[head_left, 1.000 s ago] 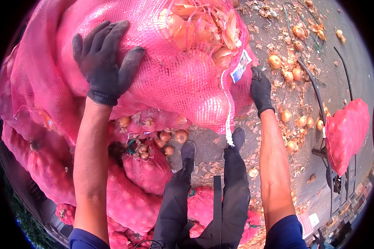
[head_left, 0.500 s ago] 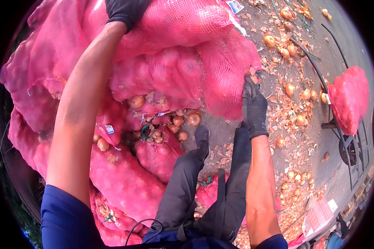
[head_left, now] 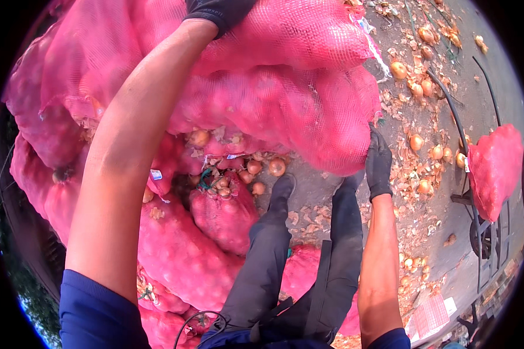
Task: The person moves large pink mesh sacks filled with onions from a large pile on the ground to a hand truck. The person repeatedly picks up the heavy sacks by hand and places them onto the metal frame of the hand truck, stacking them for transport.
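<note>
A long pink mesh sack of onions (head_left: 262, 104) lies across the pile in front of me, its right end hanging over the ground. My right hand (head_left: 379, 166), in a dark glove, is closed on that end, with its fingers at the corner of the mesh. At the top edge my left hand (head_left: 220, 13), also gloved, rests against another full pink sack (head_left: 297, 38) lying just beyond. Its fingers are cut off by the picture's edge. Beneath the long sack, a smaller tied sack (head_left: 224, 212) stands near my left leg, with loose onions (head_left: 277, 167) beside it.
More full sacks (head_left: 186, 256) are heaped on the left and around my legs. Onion skins and loose onions (head_left: 416, 142) litter the pavement to the right. A hand truck (head_left: 480, 232) carrying a pink sack (head_left: 495, 171) stands at the far right.
My left hand has shifted right along the sacks. The long sack's right end has come nearer and slightly right, with my right hand at it. The whole view has also shifted a little.
</note>
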Demonstrator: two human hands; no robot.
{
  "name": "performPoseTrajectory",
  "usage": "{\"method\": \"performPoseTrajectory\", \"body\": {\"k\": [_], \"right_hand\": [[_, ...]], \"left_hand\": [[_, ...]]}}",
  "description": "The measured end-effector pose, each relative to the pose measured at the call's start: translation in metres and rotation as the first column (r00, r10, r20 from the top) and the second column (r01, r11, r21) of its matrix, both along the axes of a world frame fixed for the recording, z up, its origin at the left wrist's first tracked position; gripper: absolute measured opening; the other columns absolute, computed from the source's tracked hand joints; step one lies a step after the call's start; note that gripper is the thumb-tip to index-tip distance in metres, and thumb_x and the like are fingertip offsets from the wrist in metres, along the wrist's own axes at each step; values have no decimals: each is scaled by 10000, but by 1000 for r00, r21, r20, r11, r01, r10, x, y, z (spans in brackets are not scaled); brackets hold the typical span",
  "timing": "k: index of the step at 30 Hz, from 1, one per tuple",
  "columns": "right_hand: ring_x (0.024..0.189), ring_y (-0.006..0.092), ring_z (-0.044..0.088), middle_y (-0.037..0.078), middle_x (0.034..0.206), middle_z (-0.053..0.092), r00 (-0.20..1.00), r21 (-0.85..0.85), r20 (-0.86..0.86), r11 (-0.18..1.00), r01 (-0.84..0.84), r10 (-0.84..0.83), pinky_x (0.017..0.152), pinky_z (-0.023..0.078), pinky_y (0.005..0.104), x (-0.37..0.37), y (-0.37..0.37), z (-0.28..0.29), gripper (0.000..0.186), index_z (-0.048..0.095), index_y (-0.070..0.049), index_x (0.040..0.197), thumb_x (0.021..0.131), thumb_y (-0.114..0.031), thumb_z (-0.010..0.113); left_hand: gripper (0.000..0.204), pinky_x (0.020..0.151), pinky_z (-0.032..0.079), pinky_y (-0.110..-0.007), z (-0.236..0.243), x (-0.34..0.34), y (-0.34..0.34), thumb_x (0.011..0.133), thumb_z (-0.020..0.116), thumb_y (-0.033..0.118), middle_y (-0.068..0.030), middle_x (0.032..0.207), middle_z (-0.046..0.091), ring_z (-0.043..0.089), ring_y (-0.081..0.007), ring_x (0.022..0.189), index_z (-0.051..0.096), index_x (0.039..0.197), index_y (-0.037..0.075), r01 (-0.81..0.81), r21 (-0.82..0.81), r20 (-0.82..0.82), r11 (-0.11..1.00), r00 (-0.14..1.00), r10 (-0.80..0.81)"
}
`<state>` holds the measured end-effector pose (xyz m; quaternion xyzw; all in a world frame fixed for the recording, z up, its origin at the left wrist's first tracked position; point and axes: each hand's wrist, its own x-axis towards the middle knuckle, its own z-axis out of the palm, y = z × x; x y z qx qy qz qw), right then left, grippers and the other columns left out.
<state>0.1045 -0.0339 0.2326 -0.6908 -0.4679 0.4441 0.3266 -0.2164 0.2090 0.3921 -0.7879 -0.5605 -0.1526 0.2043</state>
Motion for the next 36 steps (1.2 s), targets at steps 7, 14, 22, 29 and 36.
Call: {"method": "performPoseTrajectory", "body": {"k": [7, 14, 22, 29, 36], "right_hand": [[1055, 237, 634, 166, 1188, 631, 987, 143, 137, 988, 66, -86, 932, 452, 320, -31, -44, 31, 332, 589, -30, 1238, 929, -133, 526], [1100, 241, 610, 191, 1253, 596, 983, 107, 164, 992, 60, -77, 997, 390, 363, -77, -103, 105, 360, 550, 9, 1273, 943, -132, 513], [1022, 186, 595, 131, 1229, 618, 988, 26, 154, 999, 22, -26, 902, 448, 292, -25, -63, 35, 358, 549, -25, 1294, 959, -113, 457], [1109, 225, 597, 142, 1191, 631, 994, 31, 87, 998, 63, -65, 969, 431, 326, 2, -42, -17, 318, 592, -70, 1236, 962, -138, 446], [1097, 287, 605, 162, 1181, 629, 969, 19, 245, 1000, -3, -2, 946, 452, 355, 12, -44, -36, 345, 604, -128, 1238, 970, -265, 436]], "left_hand": [[342, 910, 342, -520, 5, -5, 5, 903, 422, 372, -122, 954, 642, 563, -303, 987, 644, 876, 113, 68, -62, -62, 996, 995, -72], [201, 711, 446, -476, 26, -17, 5, 808, 491, 212, -142, 809, 641, 610, -320, 795, 633, 736, 90, 224, -40, -341, 974, 913, -224], [187, 790, 430, -487, -11, 6, 18, 845, 483, 226, -120, 951, 635, 585, -314, 918, 637, 868, 121, 36, -38, -205, 999, 978, -43], [223, 824, 406, -512, -8, 16, 12, 873, 474, 270, -132, 955, 616, 564, -333, 947, 605, 890, 90, 104, -33, -379, 994, 919, -109], [393, 999, 368, -403, -21, 24, -130, 876, 600, 328, -122, 1203, 611, 548, -295, 1118, 606, 1195, 98, 304, -116, 219, 946, 937, -274]]}}
